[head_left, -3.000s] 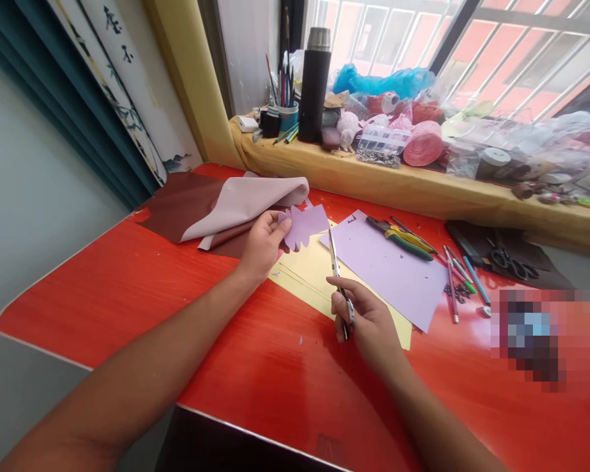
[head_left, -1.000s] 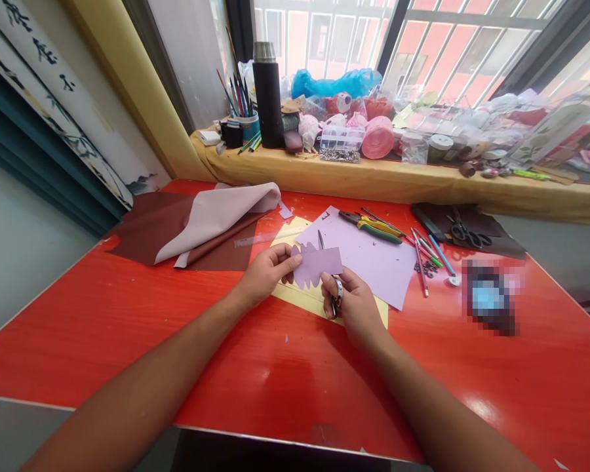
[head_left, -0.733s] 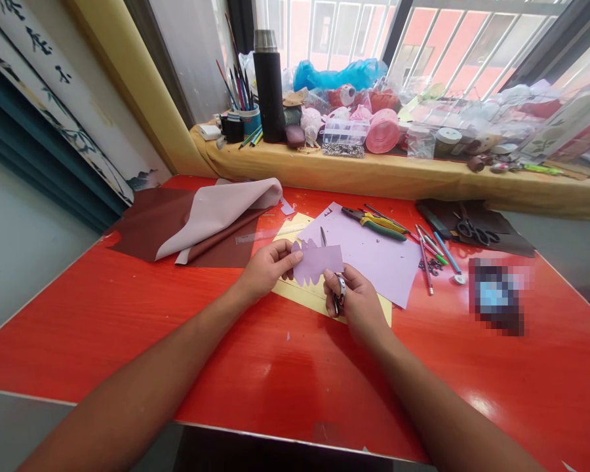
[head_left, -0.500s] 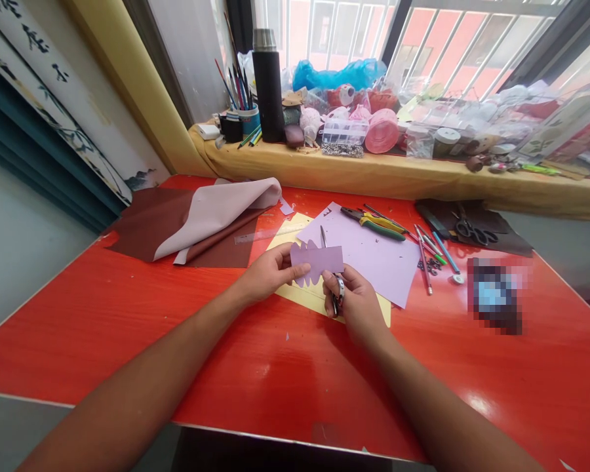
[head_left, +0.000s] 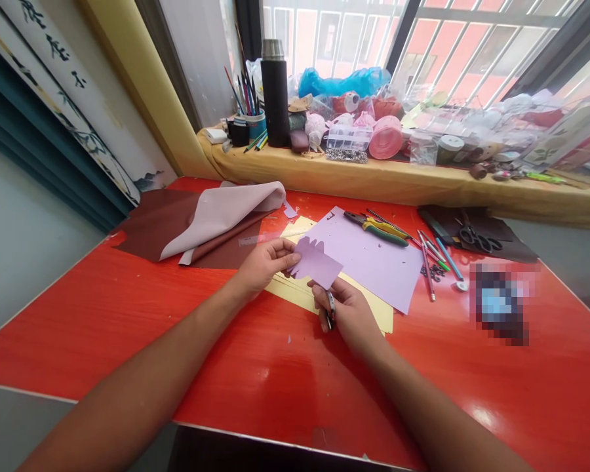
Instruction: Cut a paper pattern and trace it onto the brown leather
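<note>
Between its thumb and fingers my left hand (head_left: 270, 263) pinches the left end of a small purple piece (head_left: 319, 263) with wavy cut edges. My right hand (head_left: 347, 305) is closed around the handles of small scissors (head_left: 330, 307), just below the right part of the piece. The scissors' blades are mostly hidden. Under and behind the hands lie yellow sheets (head_left: 295, 295) and a larger purple sheet (head_left: 373, 262). Pliers with green and yellow handles (head_left: 378, 229) rest on the purple sheet's upper edge.
Brown and pale folded material (head_left: 226, 210) lies at the back left of the red table (head_left: 128, 328). Pencils (head_left: 427, 269) and black scissors (head_left: 476, 239) are on the right, near a blurred object. A dark flask (head_left: 275, 98) and craft supplies line the sill.
The small purple piece has turned, its right end now pointing down. My right hand and the scissors have moved slightly left and down, and the blade tip behind the piece no longer shows.
</note>
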The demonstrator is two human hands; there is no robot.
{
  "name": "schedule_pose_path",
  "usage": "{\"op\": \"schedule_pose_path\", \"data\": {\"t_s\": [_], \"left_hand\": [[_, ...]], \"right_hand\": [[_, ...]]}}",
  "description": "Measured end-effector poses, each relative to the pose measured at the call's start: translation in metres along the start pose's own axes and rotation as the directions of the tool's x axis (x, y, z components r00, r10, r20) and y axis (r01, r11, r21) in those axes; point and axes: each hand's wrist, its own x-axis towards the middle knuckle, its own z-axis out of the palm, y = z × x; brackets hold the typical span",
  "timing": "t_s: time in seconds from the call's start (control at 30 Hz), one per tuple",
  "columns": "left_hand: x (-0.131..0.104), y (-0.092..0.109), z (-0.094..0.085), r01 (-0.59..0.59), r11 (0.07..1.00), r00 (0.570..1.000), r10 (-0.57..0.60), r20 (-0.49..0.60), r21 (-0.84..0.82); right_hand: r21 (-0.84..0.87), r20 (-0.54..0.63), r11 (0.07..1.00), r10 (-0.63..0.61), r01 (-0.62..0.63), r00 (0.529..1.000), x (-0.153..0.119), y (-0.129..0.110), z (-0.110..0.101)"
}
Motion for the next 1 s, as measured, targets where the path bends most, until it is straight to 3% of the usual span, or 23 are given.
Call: {"op": "schedule_pose_path", "data": {"t_s": [0.13,0.3,0.63,0.83,1.0], "left_hand": [[0.002,0.004,-0.016,-0.017,0.999,0.997,0.02,-0.07,0.045],[-0.003,0.018,-0.033,-0.007,0.957,0.999,0.016,-0.028,0.289],[-0.004,0.02,-0.025,-0.103,0.856,0.987,0.027,0.156,0.506],[-0.007,0.012,-0.011,-0.079,0.882,0.984,-0.007,0.181,0.465],[-0.007,0.01,-0.006,0.019,0.969,0.982,-0.064,0.175,0.247]], "right_hand": [[0.012,-0.06,1.0,-0.018,0.019,0.998,0.003,-0.003,-0.007],[0.034,-0.11,0.999,-0.025,0.029,0.994,0.005,-0.004,-0.012],[-0.013,0.026,1.0,-0.007,0.008,1.0,0.0,-0.003,-0.004],[-0.039,0.006,0.999,0.018,-0.018,1.0,0.0,0.001,-0.001],[0.027,-0.063,0.999,-0.021,0.023,0.998,0.001,-0.001,-0.005]]}}
